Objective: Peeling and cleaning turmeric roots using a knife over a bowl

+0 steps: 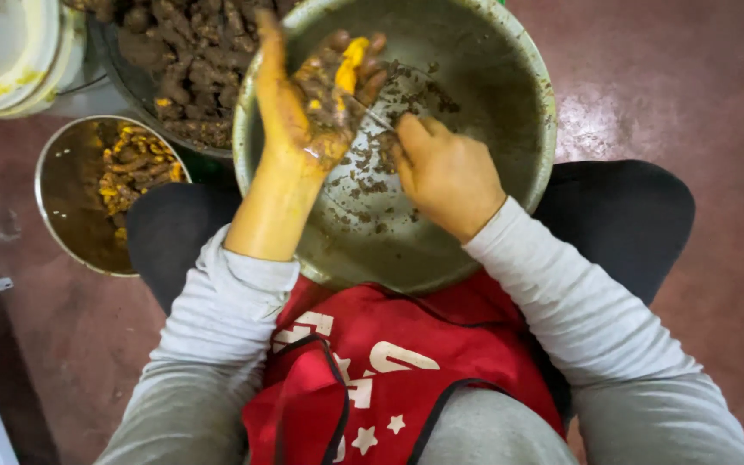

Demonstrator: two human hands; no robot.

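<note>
Left hand (303,112) gripped a half-peeled turmeric root (350,65) over the lap basin (510,198); right hand (445,172) clenched a small knife (372,116). Few peeled pieces lay in the small bowl (62,215); a big unpeeled pile (191,60) remained.

The person wears a light grey long-sleeved top with fine ribbing, its sleeves (561,301) running in from the lower left and lower right of the frame, the one on the left pushed up the forearm and the one on the right reaching the wrist. A red apron (389,370) with dark piping, white lettering and small white stars covers the chest at the bottom centre. Dark trousers (622,215) cover both knees, at mid-left and mid-right of the frame.
</note>
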